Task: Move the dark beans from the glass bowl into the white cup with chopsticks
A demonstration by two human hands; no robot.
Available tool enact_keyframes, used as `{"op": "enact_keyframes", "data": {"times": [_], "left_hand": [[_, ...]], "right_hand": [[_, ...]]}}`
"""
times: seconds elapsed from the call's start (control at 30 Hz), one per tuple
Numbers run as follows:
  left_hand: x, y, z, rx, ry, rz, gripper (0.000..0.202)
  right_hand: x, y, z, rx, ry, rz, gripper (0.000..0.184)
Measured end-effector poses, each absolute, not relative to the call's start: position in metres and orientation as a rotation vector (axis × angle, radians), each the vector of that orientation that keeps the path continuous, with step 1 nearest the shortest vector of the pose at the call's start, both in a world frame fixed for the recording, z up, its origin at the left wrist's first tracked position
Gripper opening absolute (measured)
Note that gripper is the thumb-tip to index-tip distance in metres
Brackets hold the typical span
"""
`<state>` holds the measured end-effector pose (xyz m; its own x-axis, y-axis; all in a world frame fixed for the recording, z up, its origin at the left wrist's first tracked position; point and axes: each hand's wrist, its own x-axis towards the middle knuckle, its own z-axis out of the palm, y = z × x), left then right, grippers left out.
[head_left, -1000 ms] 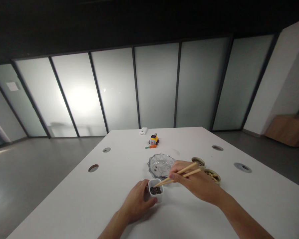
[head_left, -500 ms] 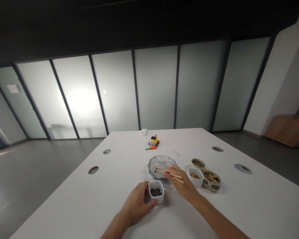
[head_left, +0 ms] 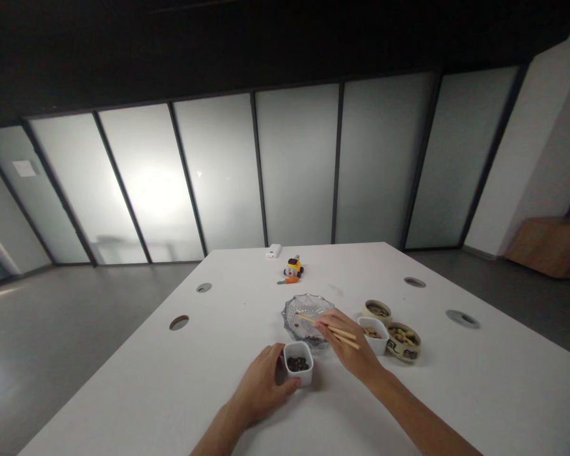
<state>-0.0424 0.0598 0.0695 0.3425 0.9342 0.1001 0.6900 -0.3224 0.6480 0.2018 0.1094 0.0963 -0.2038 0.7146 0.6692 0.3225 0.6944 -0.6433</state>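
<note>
My left hand (head_left: 265,384) is closed round the left side of a small white square cup (head_left: 306,379), which holds several dark brown bean-like pieces (head_left: 297,364). Wooden chopsticks (head_left: 344,336) are in my right hand (head_left: 348,342), their thin tips reaching over a scalloped clear glass bowl (head_left: 289,324). A small dark piece (head_left: 296,325) lies in that bowl below the tips, and more dark pieces show at its near side. Whether the tips pinch anything is too small to tell.
Right of my right hand, a white square cup (head_left: 380,346) and two round patterned bowls (head_left: 403,354) (head_left: 377,311) hold small pieces. Farther back lie an orange carrot-shaped item (head_left: 291,280), a yellow toy vehicle (head_left: 294,267) and a white box-like device (head_left: 273,251). Round holes (head_left: 179,322) pierce the white table (head_left: 237,342).
The chopstick tips have moved a little farther back within the glass bowl, and a dark piece now shows below them. My left hand and its cup stay in place.
</note>
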Motion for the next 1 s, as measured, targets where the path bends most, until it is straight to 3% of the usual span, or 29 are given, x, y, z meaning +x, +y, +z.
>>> {"op": "enact_keyframes", "data": {"times": [0.23,0.37,0.53,0.77,1.0], "left_hand": [[-0.042,0.059,0.072,2.129,1.432,0.629,0.034],[-0.043,0.058,0.072,2.142,1.430,0.625,0.033],[-0.043,0.059,0.071,2.169,1.428,0.632,0.032],[-0.041,0.057,0.078,2.176,1.437,0.640,0.030],[-0.044,0.059,0.073,2.210,1.424,0.646,0.031]], "right_hand": [[0.225,0.082,0.172,-0.903,-1.849,0.506,0.038],[0.221,0.064,0.190,-0.914,-2.000,0.466,0.036],[0.208,0.077,0.164,-0.815,-1.923,0.332,0.035],[0.210,0.110,0.110,-0.890,-1.897,0.446,0.040],[0.212,0.116,0.099,-0.904,-1.901,0.413,0.038]]}}
